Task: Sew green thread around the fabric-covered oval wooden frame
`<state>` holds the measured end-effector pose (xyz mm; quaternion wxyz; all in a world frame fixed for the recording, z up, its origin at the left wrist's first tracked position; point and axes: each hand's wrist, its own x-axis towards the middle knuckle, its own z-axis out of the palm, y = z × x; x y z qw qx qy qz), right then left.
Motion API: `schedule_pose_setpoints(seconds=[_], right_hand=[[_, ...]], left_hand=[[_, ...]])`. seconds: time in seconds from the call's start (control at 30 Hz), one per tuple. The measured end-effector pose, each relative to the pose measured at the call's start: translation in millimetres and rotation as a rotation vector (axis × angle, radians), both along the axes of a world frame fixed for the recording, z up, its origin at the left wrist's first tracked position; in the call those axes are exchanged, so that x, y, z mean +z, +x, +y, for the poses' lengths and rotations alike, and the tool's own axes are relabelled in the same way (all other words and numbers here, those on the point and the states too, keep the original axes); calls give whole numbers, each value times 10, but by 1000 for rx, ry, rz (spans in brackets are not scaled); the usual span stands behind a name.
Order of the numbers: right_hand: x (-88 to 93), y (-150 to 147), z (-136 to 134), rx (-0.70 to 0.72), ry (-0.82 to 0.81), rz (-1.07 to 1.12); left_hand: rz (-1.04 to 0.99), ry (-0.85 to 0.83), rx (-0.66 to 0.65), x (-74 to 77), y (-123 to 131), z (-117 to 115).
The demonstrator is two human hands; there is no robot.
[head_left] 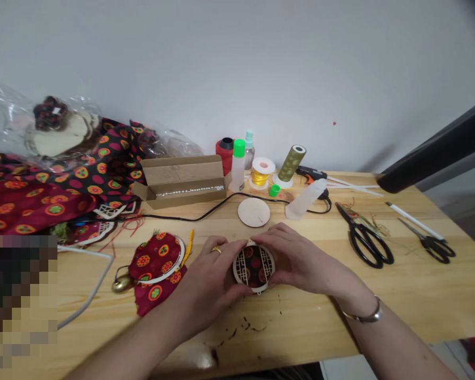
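Pixelated patch (19, 306), lower left of frame: contents unreadable. Round white fretwork disc (254, 266): rim partly hidden by left hand (209, 279) and right hand (296, 258).

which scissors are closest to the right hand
The larger black-handled scissors are closest to the right hand; the smaller pair lies farther right, beyond them.

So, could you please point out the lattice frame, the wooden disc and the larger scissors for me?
lattice frame (254, 266), head view, on the fabric at its centre.
wooden disc (254, 212), head view, on its middle.
larger scissors (355, 244), head view, on a black handle.
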<state>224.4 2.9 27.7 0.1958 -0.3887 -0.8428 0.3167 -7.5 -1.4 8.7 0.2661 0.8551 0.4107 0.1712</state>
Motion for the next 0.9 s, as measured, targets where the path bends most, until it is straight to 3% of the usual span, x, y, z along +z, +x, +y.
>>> schedule_pose_setpoints(seconds=[0.9], right_hand=[[-4,-19,25,11,-49,42]], left_hand=[[-9,-60,-16,2,26,14]])
